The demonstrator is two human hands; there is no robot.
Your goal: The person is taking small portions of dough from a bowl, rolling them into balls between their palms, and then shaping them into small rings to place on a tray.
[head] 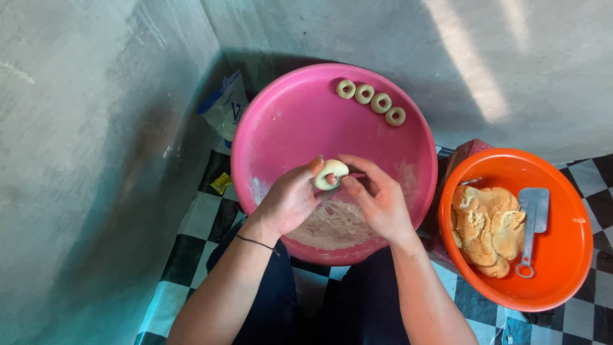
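Note:
A pale ring of dough (331, 173) is held between both hands above a large pink basin (281, 128). My left hand (290, 201) pinches the ring's left side with thumb and fingers. My right hand (382, 203) grips its right side, fingers curled over the top. Several finished dough rings (371, 101) lie in a row along the basin's far rim. A heap of flour (335, 227) sits in the basin's near part, under my hands.
An orange bowl (562, 268) at the right holds a lump of tan dough (488, 229) and a grey scraper (532, 223). A blue-and-white bag (225, 105) leans in the corner. Grey walls close in left and behind. The floor is black-and-white checkered.

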